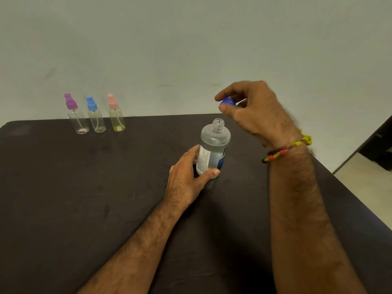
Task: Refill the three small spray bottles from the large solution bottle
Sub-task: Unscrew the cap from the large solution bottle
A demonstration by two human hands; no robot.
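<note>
Left hand [186,177] grips the big bottle [213,149] on the worktop [84,187]; right hand [252,111] pinches its blue cap [228,102] above.

A single wide-angle view is taken from head height, aimed forward and down. The dark surface [84,187] is seen close, backed by a pale wall [191,39].

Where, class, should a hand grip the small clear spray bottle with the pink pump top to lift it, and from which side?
Grip the small clear spray bottle with the pink pump top around its round body, below the pump. Come from its right: it stands upright at that end of the row, and the blue-topped bottle crowds its left.
</note>
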